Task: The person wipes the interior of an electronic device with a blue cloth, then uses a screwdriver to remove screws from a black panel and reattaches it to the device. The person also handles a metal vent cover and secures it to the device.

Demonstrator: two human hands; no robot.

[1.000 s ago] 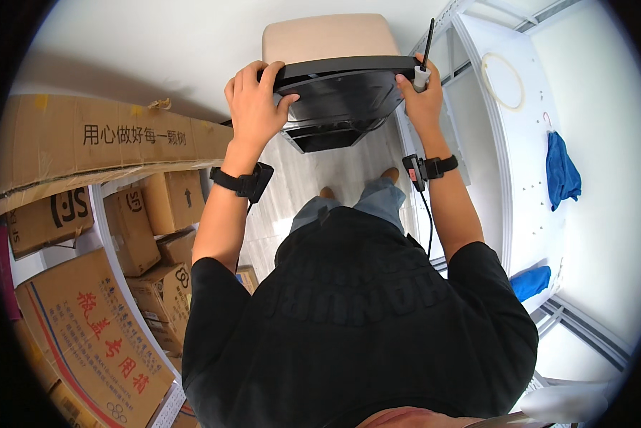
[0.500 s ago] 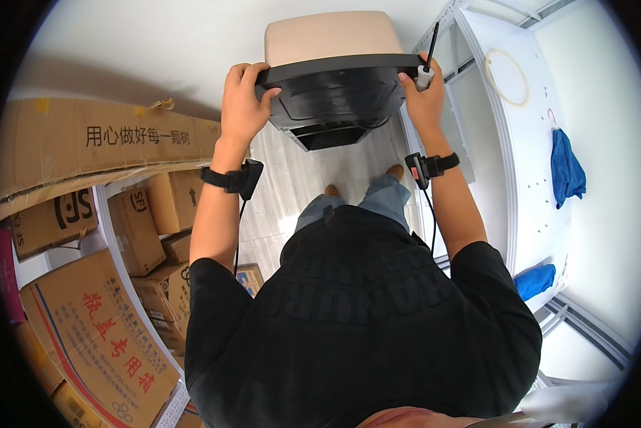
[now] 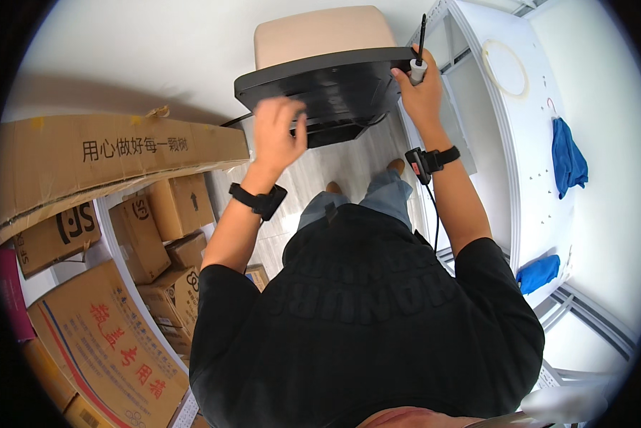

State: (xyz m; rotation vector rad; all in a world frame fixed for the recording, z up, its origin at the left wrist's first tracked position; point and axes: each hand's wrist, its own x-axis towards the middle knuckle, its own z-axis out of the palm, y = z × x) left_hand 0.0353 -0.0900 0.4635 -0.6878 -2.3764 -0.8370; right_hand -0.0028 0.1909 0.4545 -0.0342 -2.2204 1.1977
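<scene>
A broad black panel (image 3: 327,85), slightly tilted, has a beige padded-looking body (image 3: 324,36) behind it; I cannot make out its exact kind. My right hand (image 3: 420,93) grips the panel's right edge, thumb on the near face. Also at its fingers is a slim tool with a light grey handle (image 3: 418,70) and a black shaft pointing up, perhaps a screwdriver. My left hand (image 3: 278,135) is off the panel's edge, in front of its lower left part. Its fingers are blurred but bent, thumb apart, with nothing visibly held; whether it touches the panel I cannot tell.
Stacked cardboard boxes (image 3: 131,235) fill a white shelf at left, with a long carton (image 3: 156,146) on top. A white perforated shelf unit (image 3: 491,78) stands at right, hung with blue cloths (image 3: 568,160) and a pale ring (image 3: 506,68). Wood-look floor (image 3: 292,178) lies below.
My left hand has let go of the panel's left edge and moved right and down in front of it. The panel has tipped, its left end lower. My right hand keeps its hold.
</scene>
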